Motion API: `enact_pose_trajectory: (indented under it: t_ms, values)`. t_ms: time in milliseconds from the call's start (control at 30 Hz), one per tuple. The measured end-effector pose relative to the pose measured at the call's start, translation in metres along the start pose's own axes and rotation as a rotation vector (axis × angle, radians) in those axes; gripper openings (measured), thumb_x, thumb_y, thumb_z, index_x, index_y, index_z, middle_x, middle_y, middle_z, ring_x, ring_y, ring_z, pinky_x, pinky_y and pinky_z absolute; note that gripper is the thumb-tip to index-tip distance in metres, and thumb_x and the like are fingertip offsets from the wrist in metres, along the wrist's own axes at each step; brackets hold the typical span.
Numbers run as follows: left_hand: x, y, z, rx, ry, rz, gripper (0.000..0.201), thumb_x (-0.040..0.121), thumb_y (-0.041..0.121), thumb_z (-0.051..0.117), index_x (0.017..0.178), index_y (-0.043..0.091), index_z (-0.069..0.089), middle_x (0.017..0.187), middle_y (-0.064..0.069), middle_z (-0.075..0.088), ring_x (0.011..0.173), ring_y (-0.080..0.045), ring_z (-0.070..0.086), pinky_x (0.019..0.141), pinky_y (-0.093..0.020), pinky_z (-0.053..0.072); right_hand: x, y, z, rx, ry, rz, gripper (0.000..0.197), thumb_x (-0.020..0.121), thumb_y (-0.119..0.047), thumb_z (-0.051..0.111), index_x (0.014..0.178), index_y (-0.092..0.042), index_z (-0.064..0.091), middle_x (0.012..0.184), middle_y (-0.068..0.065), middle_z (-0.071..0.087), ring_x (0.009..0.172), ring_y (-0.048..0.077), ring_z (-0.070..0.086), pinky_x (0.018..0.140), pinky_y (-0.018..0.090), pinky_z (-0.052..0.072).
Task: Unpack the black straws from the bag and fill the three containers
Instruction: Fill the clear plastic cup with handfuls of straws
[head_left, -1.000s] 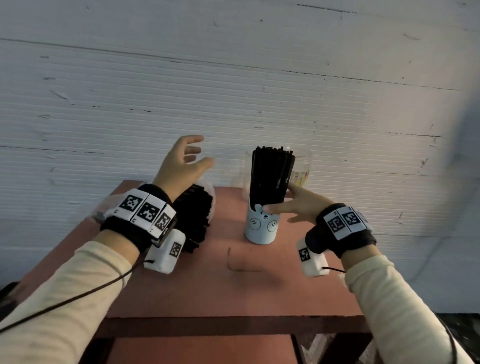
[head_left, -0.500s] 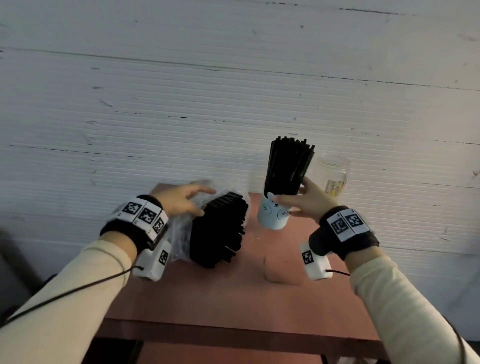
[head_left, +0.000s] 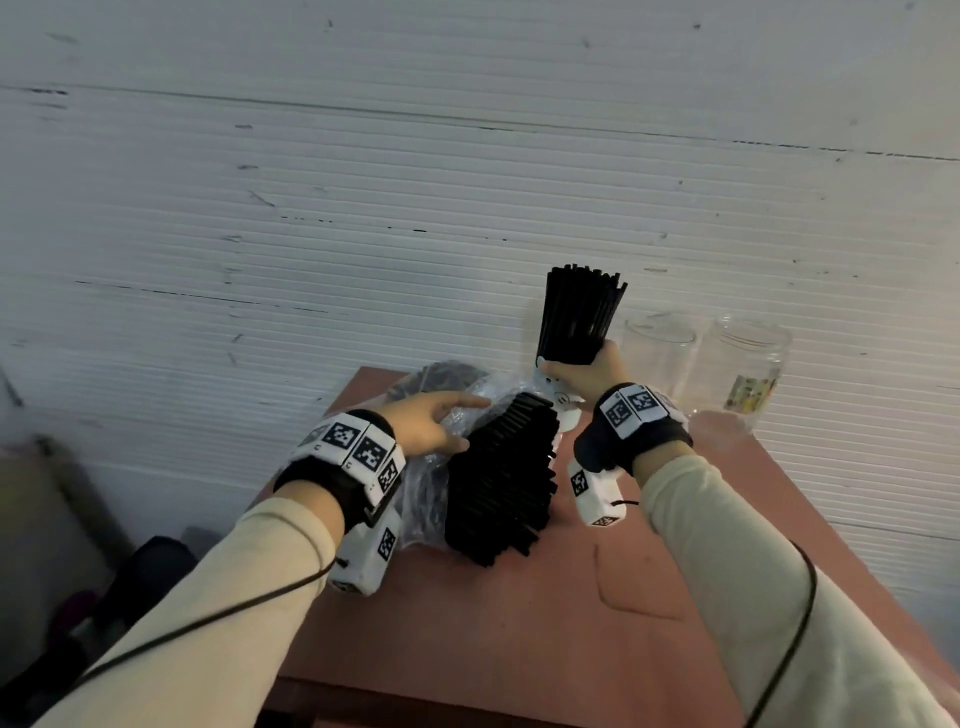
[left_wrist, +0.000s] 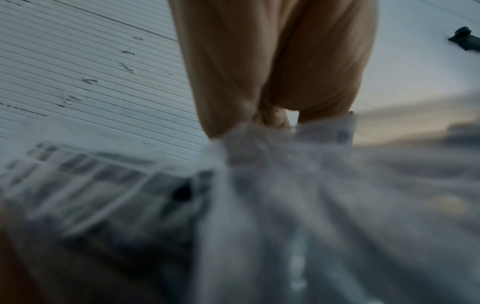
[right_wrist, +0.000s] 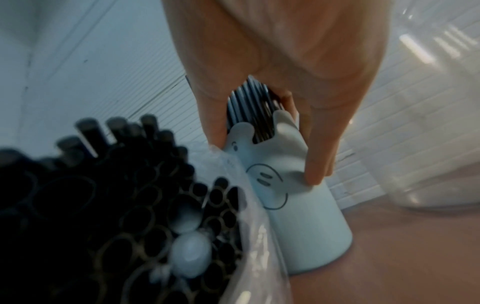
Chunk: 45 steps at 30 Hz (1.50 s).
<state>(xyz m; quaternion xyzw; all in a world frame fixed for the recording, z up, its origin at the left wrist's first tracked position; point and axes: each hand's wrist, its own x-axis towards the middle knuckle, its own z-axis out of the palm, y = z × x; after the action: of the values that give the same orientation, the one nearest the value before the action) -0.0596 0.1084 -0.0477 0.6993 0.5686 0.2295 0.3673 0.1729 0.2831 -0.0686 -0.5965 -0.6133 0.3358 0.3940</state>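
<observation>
A pale blue bear-face cup (head_left: 563, 402) packed with upright black straws (head_left: 579, 312) stands at the back of the reddish table (head_left: 519, 623). My right hand (head_left: 582, 374) grips it near the rim, thumb on one side and fingers on the other; the right wrist view shows the same right hand (right_wrist: 265, 158) on the cup (right_wrist: 306, 226). My left hand (head_left: 467, 421) lies on the clear plastic bag (head_left: 431, 499) and holds its gathered film (left_wrist: 285, 195). Many black straws (head_left: 498, 483) stick out of the bag's mouth toward me.
Two clear containers, a glass (head_left: 660, 353) and a jar (head_left: 748, 364), stand right of the cup against the white ribbed wall (head_left: 467, 182). Dark objects (head_left: 130, 597) lie on the floor left of the table. The near half of the table is bare.
My left hand dropped from the air onto the bag. My right hand closed round the bear cup and carried it back beside the bag. The view swung left.
</observation>
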Motion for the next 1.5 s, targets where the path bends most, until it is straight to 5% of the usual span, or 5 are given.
enact_pose_trajectory:
  t_ms: [200,433,600,1000,1500]
  values:
    - [0.003,-0.001,-0.001,-0.002,-0.017,0.006,0.059,0.093,0.006,0.061,0.143,0.032,0.043,0.16,0.001,0.02,0.147,-0.014,0.018,0.106,-0.019,0.023,-0.019,-0.023,0.0,-0.023,-0.019,0.051,0.094,0.041,-0.051,0.086,0.119,-0.008,0.055,0.103,0.008,0.068,0.09,0.026,0.068,0.078,0.045,0.06]
    - [0.004,-0.002,-0.001,0.0,0.01,0.002,0.057,0.092,0.006,0.062,0.136,0.037,0.046,0.16,0.0,0.021,0.147,-0.015,0.018,0.114,-0.026,0.022,-0.093,-0.048,-0.034,-0.155,-0.168,0.036,0.063,0.09,-0.039,0.065,0.134,0.001,0.044,0.106,0.006,0.059,0.088,0.015,0.059,0.066,0.014,0.043]
    - [0.005,0.004,0.001,0.079,0.021,-0.022,0.059,0.093,0.006,0.06,0.143,0.031,0.042,0.16,0.0,0.022,0.147,-0.018,0.02,0.11,-0.024,0.023,-0.115,-0.039,-0.063,-0.225,-0.035,-0.053,0.104,0.082,-0.055,0.066,0.152,-0.006,0.008,0.157,0.017,0.018,0.143,0.03,0.026,0.111,0.039,0.028]
    - [0.014,-0.002,0.007,0.076,0.041,-0.011,0.06,0.091,0.006,0.063,0.14,0.034,0.043,0.159,0.001,0.024,0.146,-0.015,0.021,0.115,-0.025,0.02,-0.069,-0.029,-0.06,-0.218,0.189,0.271,0.132,0.069,-0.073,0.065,0.145,-0.023,-0.031,0.145,0.027,0.038,0.127,0.043,0.047,0.108,0.053,0.035]
    - [0.019,-0.007,0.004,0.099,0.043,0.006,0.06,0.09,0.006,0.064,0.135,0.04,0.044,0.157,0.002,0.027,0.146,-0.017,0.024,0.107,-0.022,0.026,-0.113,-0.008,-0.092,0.096,0.186,0.009,0.094,0.086,-0.048,0.063,0.149,-0.02,-0.002,0.138,0.021,0.042,0.125,0.036,0.046,0.107,0.046,0.037]
